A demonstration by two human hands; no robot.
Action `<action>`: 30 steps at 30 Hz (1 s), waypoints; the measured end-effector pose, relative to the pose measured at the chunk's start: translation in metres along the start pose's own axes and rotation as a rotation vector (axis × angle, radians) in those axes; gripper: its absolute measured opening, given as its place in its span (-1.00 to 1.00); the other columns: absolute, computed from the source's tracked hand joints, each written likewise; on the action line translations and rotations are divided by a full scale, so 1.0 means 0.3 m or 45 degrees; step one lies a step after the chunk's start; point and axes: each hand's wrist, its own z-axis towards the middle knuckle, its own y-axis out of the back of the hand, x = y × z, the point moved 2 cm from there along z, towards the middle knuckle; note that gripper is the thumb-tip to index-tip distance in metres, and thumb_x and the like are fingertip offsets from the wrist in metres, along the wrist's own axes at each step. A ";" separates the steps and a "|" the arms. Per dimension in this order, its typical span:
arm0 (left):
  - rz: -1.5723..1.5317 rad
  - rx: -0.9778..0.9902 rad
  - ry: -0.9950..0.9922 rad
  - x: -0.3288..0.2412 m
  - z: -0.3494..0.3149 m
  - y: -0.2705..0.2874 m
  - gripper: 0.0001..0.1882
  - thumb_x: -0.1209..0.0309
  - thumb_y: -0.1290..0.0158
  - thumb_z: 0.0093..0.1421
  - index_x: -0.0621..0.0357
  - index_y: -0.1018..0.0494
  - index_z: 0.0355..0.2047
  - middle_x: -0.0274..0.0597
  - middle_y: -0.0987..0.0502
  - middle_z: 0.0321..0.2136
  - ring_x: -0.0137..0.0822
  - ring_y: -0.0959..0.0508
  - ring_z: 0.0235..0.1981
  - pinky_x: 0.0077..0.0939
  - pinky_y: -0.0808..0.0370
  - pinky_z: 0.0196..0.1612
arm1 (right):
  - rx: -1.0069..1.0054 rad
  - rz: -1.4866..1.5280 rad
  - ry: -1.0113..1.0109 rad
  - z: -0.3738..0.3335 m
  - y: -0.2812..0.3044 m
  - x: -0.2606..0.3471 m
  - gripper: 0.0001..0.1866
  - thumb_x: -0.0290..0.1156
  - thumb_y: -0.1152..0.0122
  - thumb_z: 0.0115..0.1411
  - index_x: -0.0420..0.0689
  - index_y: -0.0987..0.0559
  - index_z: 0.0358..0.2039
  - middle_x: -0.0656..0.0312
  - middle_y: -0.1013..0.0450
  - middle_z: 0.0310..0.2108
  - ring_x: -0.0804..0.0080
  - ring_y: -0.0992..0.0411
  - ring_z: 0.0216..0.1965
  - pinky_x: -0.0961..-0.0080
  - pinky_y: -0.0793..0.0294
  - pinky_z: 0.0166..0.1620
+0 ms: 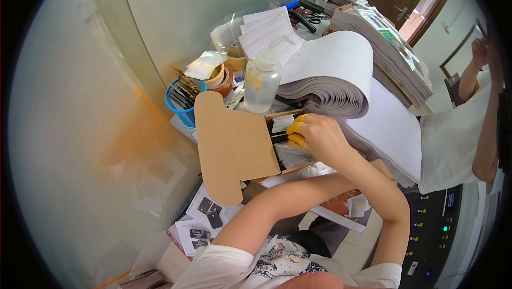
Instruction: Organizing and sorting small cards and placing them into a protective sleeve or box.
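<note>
My right hand [320,137], with yellow finger cots on its fingertips, reaches into an open brown cardboard box [256,147]. Its fingers are bent together over the contents, and whatever lies between them is hidden. In the box stand a row of white-edged pieces [282,124] and a bundle of clear plastic sleeves [295,155]. The box's long lid lies folded back to the left. My left arm crosses beneath the right forearm. My left hand [382,168] shows only in part beside the paper stack, its fingers hidden.
A clear squeeze bottle [262,86] and a blue basket [184,113] of dark strips stand behind the box. A thick folded paper stack [341,59] fills the back right. Printed sheets [200,230] lie at the lower left. Another person [453,139] is at the right.
</note>
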 end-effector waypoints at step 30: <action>-0.283 -0.095 0.109 0.041 -0.049 -0.054 -0.83 0.37 -0.07 0.01 0.12 -0.45 -0.37 -0.17 -0.53 -0.41 -0.17 -0.54 -0.39 -0.35 -0.45 -0.36 | 0.167 -0.053 0.072 0.036 0.012 -0.006 -0.91 -0.50 -0.16 -0.14 -0.18 -0.54 -0.53 0.19 -0.40 -0.53 0.25 -0.42 -0.38 0.39 -0.45 -0.33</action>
